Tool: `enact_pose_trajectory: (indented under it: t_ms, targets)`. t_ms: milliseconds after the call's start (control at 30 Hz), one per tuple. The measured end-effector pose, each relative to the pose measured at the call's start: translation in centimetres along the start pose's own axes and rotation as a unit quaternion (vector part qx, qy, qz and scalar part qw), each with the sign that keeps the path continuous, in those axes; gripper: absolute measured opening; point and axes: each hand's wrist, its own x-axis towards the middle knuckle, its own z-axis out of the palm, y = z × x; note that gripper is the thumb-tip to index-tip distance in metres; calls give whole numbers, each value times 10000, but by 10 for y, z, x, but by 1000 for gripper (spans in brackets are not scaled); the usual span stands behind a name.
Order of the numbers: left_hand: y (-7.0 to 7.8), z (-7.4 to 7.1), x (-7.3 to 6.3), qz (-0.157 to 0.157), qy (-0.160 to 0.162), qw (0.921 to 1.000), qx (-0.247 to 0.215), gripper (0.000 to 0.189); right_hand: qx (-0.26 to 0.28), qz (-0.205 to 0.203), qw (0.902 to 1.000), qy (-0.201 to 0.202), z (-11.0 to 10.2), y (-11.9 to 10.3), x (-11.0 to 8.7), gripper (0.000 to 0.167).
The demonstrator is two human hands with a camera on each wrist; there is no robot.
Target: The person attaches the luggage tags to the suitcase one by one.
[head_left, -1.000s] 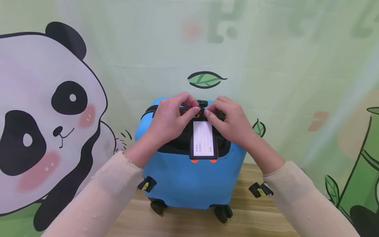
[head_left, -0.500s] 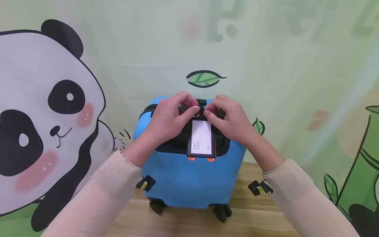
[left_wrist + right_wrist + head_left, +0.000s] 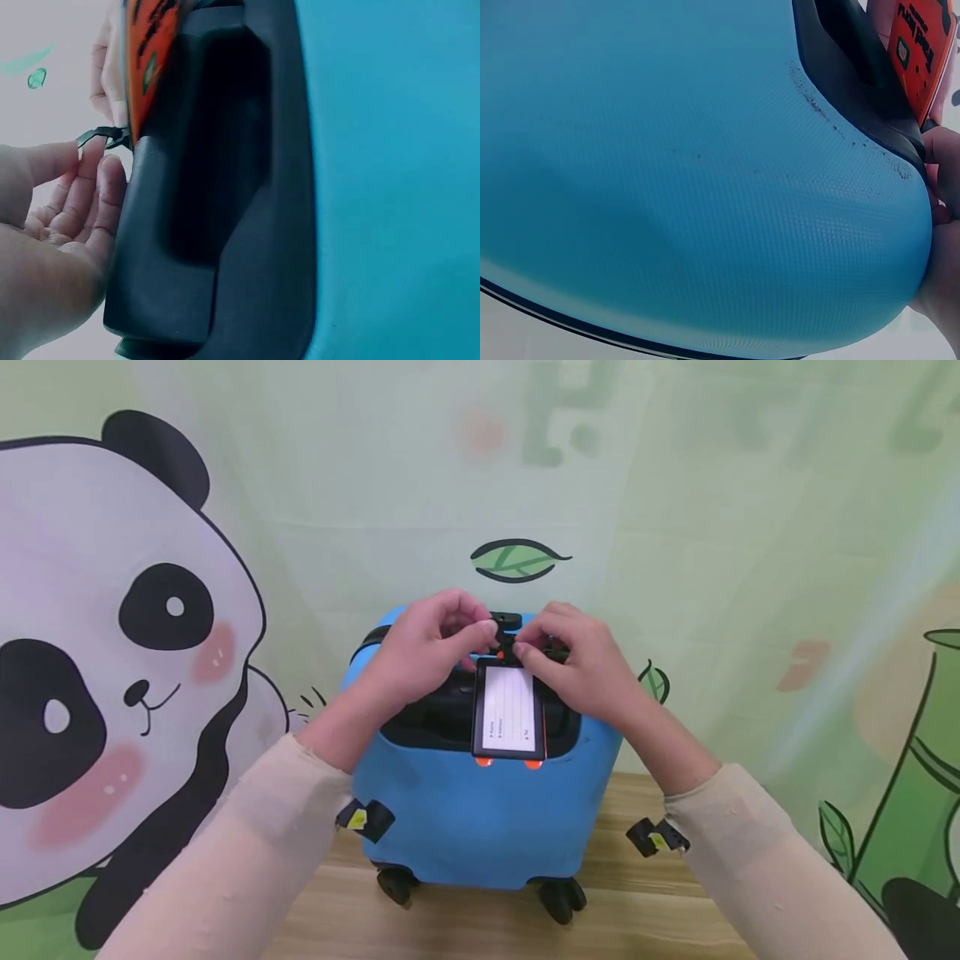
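A luggage tag [image 3: 510,710] with a white name card in a black frame hangs over the top handle area of a blue suitcase [image 3: 480,827]. Its orange back [image 3: 150,56] shows in the left wrist view. From the tag's upper end runs a thin black strap [image 3: 94,133], its free end pinched between thumb and finger of my left hand [image 3: 423,647]. My right hand [image 3: 581,656] pinches the strap close to the tag, thumb against fingertips; its grip is partly hidden. Beneath the tag lies the black carry handle [image 3: 154,247].
The suitcase stands on a wood-patterned surface [image 3: 645,893] on black wheels [image 3: 558,902]. A black trolley handle [image 3: 507,620] sits on its top. Behind hangs a pale green cloth [image 3: 360,468] with a printed panda and leaves. Each sleeve carries a small black camera mount.
My left hand has drawn slightly left, widening the gap to my right hand. The tag has shifted a little left; the right hand has barely moved.
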Motion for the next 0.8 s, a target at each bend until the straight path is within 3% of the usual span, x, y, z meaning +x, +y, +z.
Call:
enact_pose_trajectory:
  t_ms: [167, 267, 367, 533, 633, 800]
  targets:
    - [3, -3, 5, -705, -120, 9950, -690, 20, -27, 7, 10000, 12, 0, -1, 0, 10]
    - [5, -2, 6, -910, 13, 9917, -908, 21, -36, 42, 10000, 26, 0, -2, 0, 10]
    - [7, 2, 4, -740, 306, 9950, -604, 21, -27, 111, 9999, 23, 0, -3, 1, 10]
    - [5, 9, 1, -54, 662, 9976, 171, 18, 9, 231, 9997, 8, -1, -2, 2, 10]
    - [1, 10, 1, 118, 657, 9977, 80, 18, -2, 272, 9996, -27, -2, -1, 3, 10]
    - [-4, 10, 5, -24, 549, 9975, -434, 18, -7, 270, 9996, -61, -3, 0, 3, 9]
